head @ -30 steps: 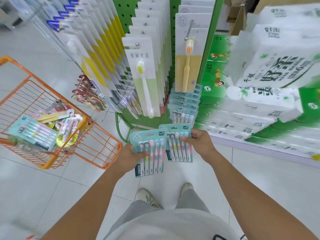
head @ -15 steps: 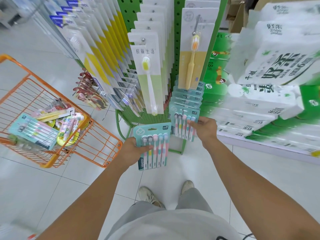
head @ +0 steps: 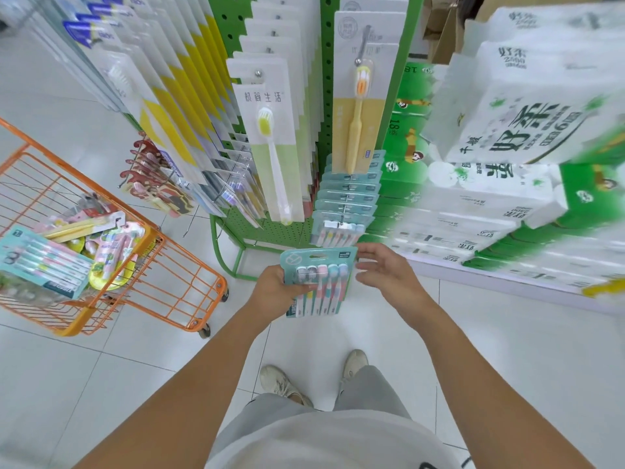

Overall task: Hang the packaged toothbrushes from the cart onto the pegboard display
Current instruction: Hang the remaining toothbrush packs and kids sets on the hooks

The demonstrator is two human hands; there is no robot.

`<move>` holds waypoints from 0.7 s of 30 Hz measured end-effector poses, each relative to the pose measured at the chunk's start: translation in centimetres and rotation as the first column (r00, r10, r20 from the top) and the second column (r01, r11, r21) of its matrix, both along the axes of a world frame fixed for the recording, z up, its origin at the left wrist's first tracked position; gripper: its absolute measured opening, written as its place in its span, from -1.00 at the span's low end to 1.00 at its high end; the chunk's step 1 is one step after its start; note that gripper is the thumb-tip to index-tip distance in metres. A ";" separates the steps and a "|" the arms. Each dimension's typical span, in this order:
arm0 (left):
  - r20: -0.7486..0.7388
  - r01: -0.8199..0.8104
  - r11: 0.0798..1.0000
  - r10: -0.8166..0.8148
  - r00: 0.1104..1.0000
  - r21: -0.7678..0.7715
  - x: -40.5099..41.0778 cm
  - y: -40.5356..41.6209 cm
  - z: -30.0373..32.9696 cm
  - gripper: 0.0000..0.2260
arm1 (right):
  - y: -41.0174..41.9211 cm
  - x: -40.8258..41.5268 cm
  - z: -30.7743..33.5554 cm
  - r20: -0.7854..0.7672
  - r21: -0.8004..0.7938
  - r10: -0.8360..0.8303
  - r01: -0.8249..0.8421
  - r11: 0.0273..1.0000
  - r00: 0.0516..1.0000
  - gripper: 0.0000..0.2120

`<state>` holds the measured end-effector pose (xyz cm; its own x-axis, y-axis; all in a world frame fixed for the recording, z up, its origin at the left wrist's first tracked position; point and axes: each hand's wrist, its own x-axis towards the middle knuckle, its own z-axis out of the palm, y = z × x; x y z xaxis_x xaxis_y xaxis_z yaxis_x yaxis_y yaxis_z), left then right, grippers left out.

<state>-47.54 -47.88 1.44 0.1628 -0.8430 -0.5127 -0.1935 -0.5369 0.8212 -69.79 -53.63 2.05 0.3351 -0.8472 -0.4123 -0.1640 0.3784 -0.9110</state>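
a teal toothbrush pack (head: 316,282) with several brushes side by side sits upright in front of the person, low before the green pegboard display (head: 233,22). the left hand (head: 275,291) holds it by its left edge, thumb across the front of the card and the other fingers hidden behind it, so that grip is closed around the pack. the right hand (head: 385,270) is just beside the pack's right edge with loose, spread fingers; its fingertips are at the upper right corner, and whether they touch cannot be told. just above the pack, a row of matching teal packs (head: 348,211) hangs on a low peg of the display, under a yellow single toothbrush card (head: 358,116). to the left stands an orange cart (head: 162,282) on the white tile floor, with another teal multipack (head: 44,262) and mixed packages in its basket. stacked tissue rolls (head: 527,123) fill the right side.
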 end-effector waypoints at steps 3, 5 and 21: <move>-0.001 0.032 0.999 -0.032 0.999 0.002 -1.2 -0.9 -0.3 -0.84 | 0.9 0.6 0.7 0.024 -0.105 0.141 -0.138 0.985 0.990 -0.70; 0.014 0.027 1.000 -0.027 1.000 0.002 -1.7 -1.4 -0.5 -0.85 | 0.5 1.2 0.0 0.001 -0.121 0.056 -0.056 0.991 0.998 -0.74; 0.086 -0.137 0.983 0.127 0.988 0.122 1.2 0.3 -1.2 -0.67 | -4.7 3.1 -4.2 -0.244 -0.181 -0.222 0.181 0.967 0.944 -0.87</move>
<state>-46.31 -47.54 0.26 0.3114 -0.7403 -0.5958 -0.1742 -0.6608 0.7300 -66.65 -58.36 -2.13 0.0494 -0.9456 -0.3215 -0.3375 0.2872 -0.8965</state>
